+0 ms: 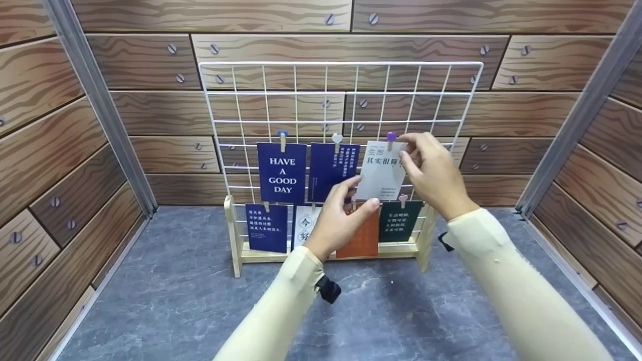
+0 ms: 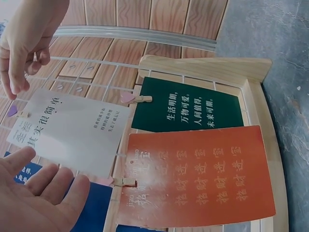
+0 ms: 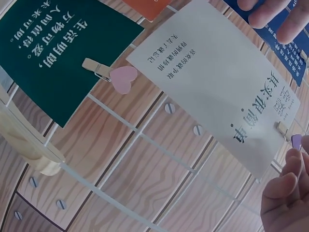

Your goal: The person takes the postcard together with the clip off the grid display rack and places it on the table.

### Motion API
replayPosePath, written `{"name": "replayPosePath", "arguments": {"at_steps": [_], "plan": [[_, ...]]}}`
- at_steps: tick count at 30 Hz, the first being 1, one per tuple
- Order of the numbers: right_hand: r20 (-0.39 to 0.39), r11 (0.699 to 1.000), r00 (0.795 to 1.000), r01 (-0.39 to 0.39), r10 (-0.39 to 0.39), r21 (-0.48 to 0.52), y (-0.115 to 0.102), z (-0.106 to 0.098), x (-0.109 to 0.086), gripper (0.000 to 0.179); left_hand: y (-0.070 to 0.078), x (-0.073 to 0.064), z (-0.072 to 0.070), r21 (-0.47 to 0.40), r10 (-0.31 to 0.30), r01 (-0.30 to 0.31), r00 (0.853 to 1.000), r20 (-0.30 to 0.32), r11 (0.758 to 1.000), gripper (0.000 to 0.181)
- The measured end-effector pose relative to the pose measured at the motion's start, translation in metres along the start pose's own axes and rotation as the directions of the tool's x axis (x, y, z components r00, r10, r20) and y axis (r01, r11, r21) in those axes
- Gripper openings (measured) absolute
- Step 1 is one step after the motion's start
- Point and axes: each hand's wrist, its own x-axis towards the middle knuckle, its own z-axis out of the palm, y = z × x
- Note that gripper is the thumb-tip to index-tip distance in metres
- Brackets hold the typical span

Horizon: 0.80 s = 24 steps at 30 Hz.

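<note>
A white card (image 1: 382, 175) with printed characters hangs from a wire grid rack (image 1: 341, 93) by a small wooden peg with a purple heart (image 1: 391, 136). My right hand (image 1: 436, 173) is at the card's upper right corner, close to the heart, fingers bent and loose; in the right wrist view no firm hold shows. My left hand (image 1: 346, 213) is by the card's lower left edge, its fingers extended with nothing gripped. It partly covers an orange card (image 2: 198, 176) in the head view. A green card (image 2: 188, 105) hangs below the white one.
Blue cards (image 1: 282, 173) and other cards hang on the rack by heart pegs, such as a white heart (image 1: 337, 138). The rack's wooden base (image 1: 396, 250) stands on a grey marbled surface (image 1: 150, 301). Wood-patterned walls (image 1: 281, 50) enclose it.
</note>
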Motion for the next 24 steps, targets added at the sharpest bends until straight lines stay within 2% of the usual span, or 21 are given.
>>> {"name": "replayPosePath", "arguments": {"at_steps": [8, 17, 24], "plan": [[0.039, 1.000, 0.999, -0.025, 0.025, -0.002, -0.002, -0.001, 0.010, 0.028, 0.002, 0.003, 0.002, -0.019, -0.024, 0.024, 1.000, -0.005, 1.000, 0.072], [0.118, 0.986, 0.981, -0.157, 0.151, 0.046, -0.005, -0.001, 0.021, 0.029, 0.001, 0.004, 0.005, 0.033, -0.043, 0.043, 0.999, -0.021, 0.999, 0.075], [0.166, 0.950, 0.957, -0.265, 0.237, 0.166, -0.007, 0.001, 0.030, 0.029, -0.002, 0.006, 0.007, 0.028, -0.062, 0.063, 0.998, -0.024, 0.998, 0.076]]}}
